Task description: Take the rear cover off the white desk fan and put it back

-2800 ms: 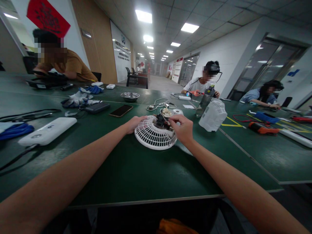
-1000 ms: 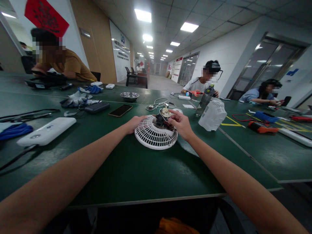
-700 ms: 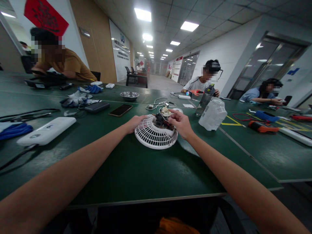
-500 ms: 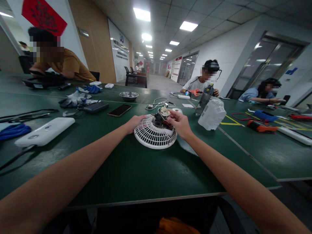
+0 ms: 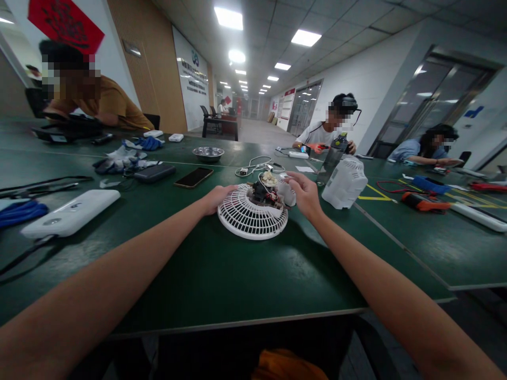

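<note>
Sitting at the surface [image 5: 245, 285], the white grille [image 5: 249, 219] is being gripped by the left hand [image 5: 217, 198]; a pale piece [image 5: 287, 195] beside the motor [image 5: 260, 192] is apparently being worked by the right hand [image 5: 308, 194], its fingers half-curled, hold unclear. Steadiness is seemingly being called for next.

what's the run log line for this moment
left hand: holding white grille; right hand: at white part; wired assembly: exposed

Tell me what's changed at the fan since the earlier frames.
The right hand has moved right, away from the black motor, and is now at a white plastic piece; whether it's gripped is unclear. The left hand still holds the fan grille; smartphone and metal bowl stayed put.
</note>
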A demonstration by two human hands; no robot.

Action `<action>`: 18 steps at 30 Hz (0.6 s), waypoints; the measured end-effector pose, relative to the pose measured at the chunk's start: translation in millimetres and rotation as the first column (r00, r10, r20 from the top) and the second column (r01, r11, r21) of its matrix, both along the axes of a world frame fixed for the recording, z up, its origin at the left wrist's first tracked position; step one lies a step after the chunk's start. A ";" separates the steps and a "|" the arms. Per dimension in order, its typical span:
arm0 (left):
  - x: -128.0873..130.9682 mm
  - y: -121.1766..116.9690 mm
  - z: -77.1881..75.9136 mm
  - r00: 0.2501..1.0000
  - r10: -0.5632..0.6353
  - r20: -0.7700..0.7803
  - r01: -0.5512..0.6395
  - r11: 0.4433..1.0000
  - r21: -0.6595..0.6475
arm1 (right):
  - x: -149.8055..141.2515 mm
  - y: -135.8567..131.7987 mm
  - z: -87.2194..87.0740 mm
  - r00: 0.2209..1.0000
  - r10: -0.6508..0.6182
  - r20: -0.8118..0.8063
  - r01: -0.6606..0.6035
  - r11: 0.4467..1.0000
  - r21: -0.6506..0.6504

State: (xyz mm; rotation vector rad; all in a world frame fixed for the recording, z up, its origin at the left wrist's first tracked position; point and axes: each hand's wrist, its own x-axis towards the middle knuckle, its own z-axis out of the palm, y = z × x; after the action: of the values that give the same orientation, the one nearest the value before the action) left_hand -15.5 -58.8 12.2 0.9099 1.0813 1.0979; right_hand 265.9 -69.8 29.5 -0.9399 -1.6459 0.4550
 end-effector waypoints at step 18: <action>-1.3 1.1 -1.4 1.000 0.008 0.010 -0.008 1.000 -0.009 | 42.7 48.9 -42.6 0.919 -0.255 0.301 0.303 0.945 -0.123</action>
State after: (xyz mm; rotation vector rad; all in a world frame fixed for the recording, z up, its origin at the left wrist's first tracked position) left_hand -16.8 -57.7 10.8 0.8926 1.0822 1.1019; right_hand 308.6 -20.9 -13.1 -1.3979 -1.7071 0.2730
